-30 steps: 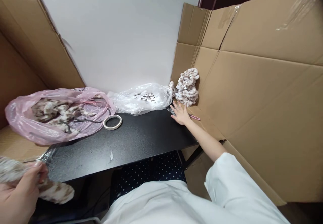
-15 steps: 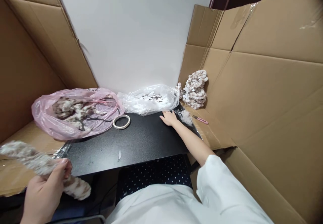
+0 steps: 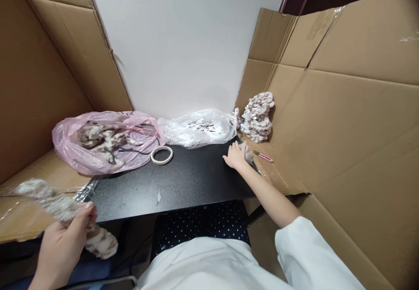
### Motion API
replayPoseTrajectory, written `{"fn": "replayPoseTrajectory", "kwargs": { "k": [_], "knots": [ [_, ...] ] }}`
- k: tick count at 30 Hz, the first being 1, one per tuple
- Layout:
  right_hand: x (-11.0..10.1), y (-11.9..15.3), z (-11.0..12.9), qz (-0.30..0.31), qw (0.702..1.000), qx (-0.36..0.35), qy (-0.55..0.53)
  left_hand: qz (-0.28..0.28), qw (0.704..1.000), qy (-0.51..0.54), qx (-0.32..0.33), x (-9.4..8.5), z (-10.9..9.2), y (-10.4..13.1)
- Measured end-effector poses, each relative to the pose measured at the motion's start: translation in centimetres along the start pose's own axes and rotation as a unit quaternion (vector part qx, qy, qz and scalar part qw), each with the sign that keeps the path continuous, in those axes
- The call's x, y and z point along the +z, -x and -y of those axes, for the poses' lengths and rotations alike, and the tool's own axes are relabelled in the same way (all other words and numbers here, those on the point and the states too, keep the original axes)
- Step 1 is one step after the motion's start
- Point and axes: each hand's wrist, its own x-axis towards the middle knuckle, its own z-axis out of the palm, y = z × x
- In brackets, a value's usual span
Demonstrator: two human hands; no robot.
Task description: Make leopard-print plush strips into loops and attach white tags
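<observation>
My left hand (image 3: pixel 65 237) is closed around a fuzzy, brown-and-white plush strip (image 3: pixel 49 200), held off the table's front left edge. Both ends of the strip stick out past the fist. My right hand (image 3: pixel 236 155) lies flat with its fingers spread at the right end of the black table (image 3: pixel 193 176). It touches some white fluff (image 3: pixel 248 154), partly covered by the fingers. Just to the right of it lies a small pink-handled tool (image 3: pixel 263 156), like thread snips.
A pink plastic bag (image 3: pixel 70 139) holds plush pieces and dark cords. Near it are a tape roll (image 3: pixel 161 162) and a clear bag (image 3: pixel 183 135) with white and dark bits. Plush loops (image 3: pixel 257 117) are heaped against the right cardboard wall (image 3: pixel 353 128). Another cardboard wall (image 3: pixel 65 41) stands left.
My right hand has slid to the right over the table onto the fluff. The left hand keeps its hold on the plush strip. The whole view has shifted slightly.
</observation>
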Motion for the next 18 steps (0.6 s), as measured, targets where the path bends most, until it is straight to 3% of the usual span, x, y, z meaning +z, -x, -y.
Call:
{"fn": "replayPoseTrajectory", "kwargs": {
  "k": [3, 6, 8, 10, 12, 15, 18],
  "knots": [
    [-1.3, 1.3, 0.5, -0.039, 0.999, -0.032, -0.008, 0.073, 0.997, 0.001, -0.009, 0.1, -3.6, -0.2],
    [-2.1, 1.5, 0.7, -0.121, 0.991, -0.051, -0.040, 0.174, 0.984, -0.028, 0.040, 1.0, -7.0, -1.2],
    [-2.2, 1.2, 0.9, -0.179, 0.976, -0.063, -0.104, 0.245, 0.966, -0.045, 0.074, 2.5, -8.8, -2.3],
    [-2.0, 0.5, 1.5, -0.181, 0.952, -0.082, -0.232, 0.308, 0.941, -0.068, 0.120, 5.0, -10.1, -3.5],
    [-1.6, -0.2, 2.6, -0.145, 0.917, -0.109, -0.355, 0.359, 0.916, -0.092, 0.156, 8.4, -11.0, -4.4],
    [-0.6, -1.5, 5.0, -0.069, 0.848, -0.163, -0.500, 0.393, 0.882, -0.123, 0.231, 14.4, -11.4, -5.0],
    [0.7, -2.7, 6.9, 0.017, 0.705, -0.170, -0.689, 0.409, 0.864, -0.152, 0.251, 19.5, -10.7, -4.7]
  ]
}}
